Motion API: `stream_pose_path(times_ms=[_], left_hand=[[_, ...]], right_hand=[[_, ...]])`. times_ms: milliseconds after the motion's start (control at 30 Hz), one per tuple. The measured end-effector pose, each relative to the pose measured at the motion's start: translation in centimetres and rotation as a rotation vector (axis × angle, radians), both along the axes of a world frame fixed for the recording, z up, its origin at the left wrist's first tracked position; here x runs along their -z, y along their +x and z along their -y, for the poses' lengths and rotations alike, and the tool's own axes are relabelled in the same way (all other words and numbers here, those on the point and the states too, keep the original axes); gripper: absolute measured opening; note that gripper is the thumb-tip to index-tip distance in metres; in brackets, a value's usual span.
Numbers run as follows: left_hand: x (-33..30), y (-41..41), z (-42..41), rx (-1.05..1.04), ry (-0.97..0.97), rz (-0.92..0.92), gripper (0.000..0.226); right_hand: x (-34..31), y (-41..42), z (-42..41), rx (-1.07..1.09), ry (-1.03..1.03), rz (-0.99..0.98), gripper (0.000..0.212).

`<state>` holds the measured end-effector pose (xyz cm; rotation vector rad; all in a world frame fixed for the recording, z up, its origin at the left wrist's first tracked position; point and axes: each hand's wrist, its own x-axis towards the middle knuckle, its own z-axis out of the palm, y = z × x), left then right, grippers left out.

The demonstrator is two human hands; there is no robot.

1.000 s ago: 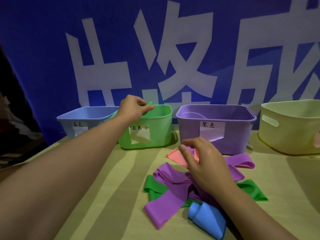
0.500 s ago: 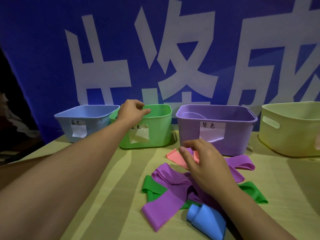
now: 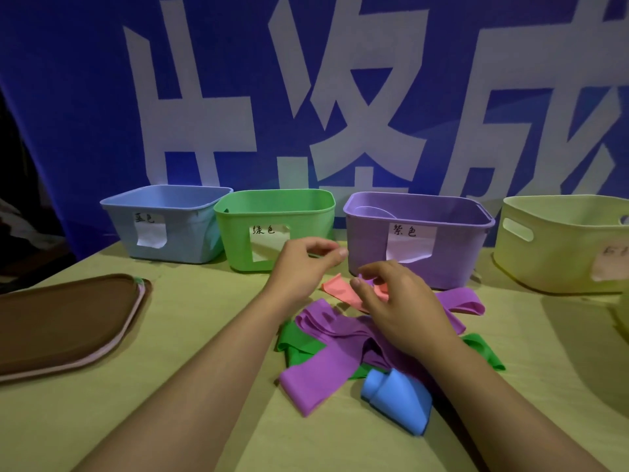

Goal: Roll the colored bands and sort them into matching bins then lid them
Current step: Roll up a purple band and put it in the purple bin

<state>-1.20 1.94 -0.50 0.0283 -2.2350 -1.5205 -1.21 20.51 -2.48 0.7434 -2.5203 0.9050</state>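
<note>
On the far left of the yellow table (image 3: 102,420) a brown lid (image 3: 61,318) lies flat with a pink rim showing beneath it. Behind stands a row of bins, each with a paper label: a blue bin (image 3: 177,226), a green bin (image 3: 258,216) touching it, a purple bin (image 3: 456,233) with a pale curved piece inside, and a yellow bin (image 3: 561,247) with a handle slot at the far right. A blue banner (image 3: 85,97) with large white characters hangs behind them.

The left hand (image 3: 299,267) hovers before the green bin, covering part of its label, fingers loosely curled with thumb and forefinger nearly meeting; it holds nothing. The right hand (image 3: 401,304) hangs over the band pile, fingers bent and relaxed above a pink band (image 3: 337,289); whether they touch it I cannot tell. The pile lies in front of the purple bin: purple bands (image 3: 316,376) cross over green bands (image 3: 292,345), and a half-rolled blue band (image 3: 398,400) lies nearest, partly hidden by the right forearm
</note>
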Motion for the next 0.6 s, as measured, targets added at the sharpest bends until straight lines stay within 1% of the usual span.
stream_pose_path(times_ms=[100,167,200,233,300,367,467,567,600], left_hand=[[2.0,0.3,0.2,0.143,-0.043,0.04,0.015],[3.0,0.4,0.9,0.255,-0.176,0.124,0.017],[3.3,0.4,1.5,0.262,-0.245,0.153,0.018],[3.5,0.5,2.0,0.246,-0.287,0.17,0.017],[3.3,0.8,2.9,0.174,-0.29,0.198,0.013],[2.9,1.1,3.6,0.087,-0.329,0.241,0.016],[2.8,1.4,3.7,0.075,-0.415,0.318,0.016],[2.4,1.5,3.5,0.039,-0.427,0.282,0.006],[2.1,1.6,3.5,0.022,-0.413,0.26,0.006]], right_hand=[[-0.3,-0.1,-0.6,-0.016,0.101,0.077,0.036],[-0.7,0.0,-1.2,-0.045,0.157,0.138,0.039],[-0.7,0.1,-1.4,-0.059,0.173,0.164,0.04],[-0.7,0.1,-1.5,-0.07,0.185,0.18,0.04],[-0.6,0.3,-1.6,-0.076,0.201,0.186,0.041],[-0.6,0.4,-1.5,-0.073,0.19,0.175,0.04],[-0.8,0.8,-1.3,-0.086,0.176,0.169,0.037],[-0.9,1.2,-1.2,-0.099,0.191,0.176,0.034],[-1.0,1.3,-1.1,-0.104,0.192,0.181,0.034]])
